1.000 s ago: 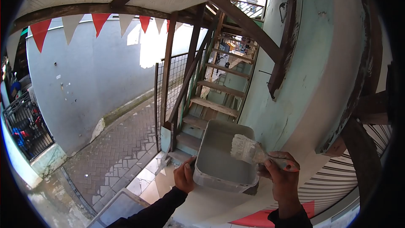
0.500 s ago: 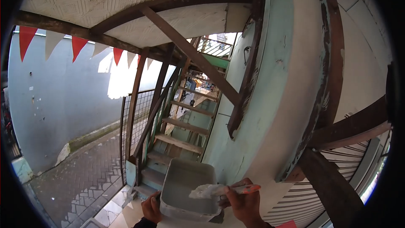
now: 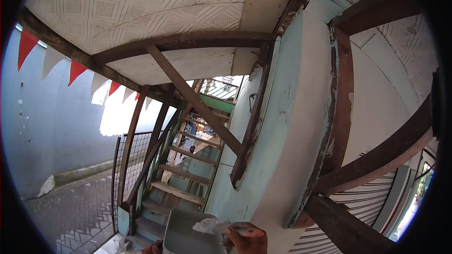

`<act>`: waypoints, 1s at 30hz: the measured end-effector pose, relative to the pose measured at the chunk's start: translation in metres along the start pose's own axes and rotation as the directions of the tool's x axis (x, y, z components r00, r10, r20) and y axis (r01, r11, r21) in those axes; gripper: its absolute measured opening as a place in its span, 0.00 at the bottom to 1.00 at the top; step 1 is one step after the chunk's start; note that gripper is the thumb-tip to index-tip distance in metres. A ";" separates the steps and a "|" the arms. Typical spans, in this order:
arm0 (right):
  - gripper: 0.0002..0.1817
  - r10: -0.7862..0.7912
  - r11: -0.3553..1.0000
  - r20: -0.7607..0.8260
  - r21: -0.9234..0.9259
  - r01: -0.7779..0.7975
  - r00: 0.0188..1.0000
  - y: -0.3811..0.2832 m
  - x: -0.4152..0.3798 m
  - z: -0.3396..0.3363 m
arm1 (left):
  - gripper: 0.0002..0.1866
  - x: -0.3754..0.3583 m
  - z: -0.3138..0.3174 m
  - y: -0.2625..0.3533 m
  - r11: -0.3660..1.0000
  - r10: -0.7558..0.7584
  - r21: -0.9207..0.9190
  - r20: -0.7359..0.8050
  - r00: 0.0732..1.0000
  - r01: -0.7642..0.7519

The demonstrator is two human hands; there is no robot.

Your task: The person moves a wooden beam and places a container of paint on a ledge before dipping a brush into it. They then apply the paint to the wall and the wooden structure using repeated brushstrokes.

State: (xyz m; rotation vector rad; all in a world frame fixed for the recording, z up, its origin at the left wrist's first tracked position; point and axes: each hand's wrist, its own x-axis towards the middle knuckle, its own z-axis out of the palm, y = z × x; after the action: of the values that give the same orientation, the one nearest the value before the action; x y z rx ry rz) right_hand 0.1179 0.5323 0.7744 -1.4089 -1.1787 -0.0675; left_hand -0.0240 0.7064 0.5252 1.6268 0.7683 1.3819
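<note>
My right hand [image 3: 245, 241] is closed on a paint brush [image 3: 212, 226] with an orange-tipped handle. The brush's bristles, coated in pale paint, are over the near right part of a grey paint tub [image 3: 181, 218]. At the tub's left side, my left hand [image 3: 153, 247] shows only in part at the bottom edge of the view, with its fingers against the tub wall. The lower part of the tub is cut off by the frame.
Wooden stairs [image 3: 181, 174] rise beyond the tub. To the right stands a pale green and white wall [image 3: 282, 127] with dark wooden beams [image 3: 343, 99]. Red and white pennants [image 3: 77, 69] hang at upper left, beside a blue-grey wall [image 3: 61, 127]. A textured ceiling [image 3: 155, 0] is overhead.
The view has tilted up, so more ceiling shows. The tub and both hands now sit lower and further left in the frame. The brush remains in my right hand.
</note>
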 end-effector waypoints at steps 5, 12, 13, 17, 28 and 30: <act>0.17 0.192 0.980 0.315 -0.105 -0.167 0.929 0.019 -0.006 0.004 | 0.25 0.000 -0.001 -0.002 0.993 0.107 0.045 -0.011 0.994 -0.107; 0.20 0.163 0.976 0.131 0.125 -0.179 0.978 -0.001 -0.008 -0.002 | 0.24 0.003 0.004 -0.010 0.995 0.075 -0.064 -0.002 0.997 -0.075; 0.19 0.182 0.976 0.181 0.088 -0.200 0.967 0.006 -0.009 -0.003 | 0.24 0.001 0.004 -0.009 1.000 -0.001 -0.024 0.002 1.000 0.001; 0.17 0.230 0.950 0.245 0.151 -0.272 0.942 0.015 -0.016 -0.005 | 0.25 -0.002 0.001 -0.011 0.998 -0.059 0.000 0.032 0.998 0.059; 0.16 0.172 0.968 0.258 0.137 -0.212 0.951 0.013 -0.017 -0.007 | 0.24 -0.003 0.000 -0.009 0.990 -0.130 0.066 0.063 0.990 0.126; 0.18 0.200 0.944 0.188 0.224 -0.241 0.962 0.017 -0.020 0.000 | 0.24 0.000 -0.003 -0.003 0.982 -0.172 0.083 0.046 0.984 0.167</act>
State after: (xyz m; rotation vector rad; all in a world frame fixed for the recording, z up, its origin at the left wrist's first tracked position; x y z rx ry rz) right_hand 0.1199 0.5248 0.7491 -1.3346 -1.1105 0.3476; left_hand -0.0263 0.7084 0.5223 1.6118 0.9185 1.1972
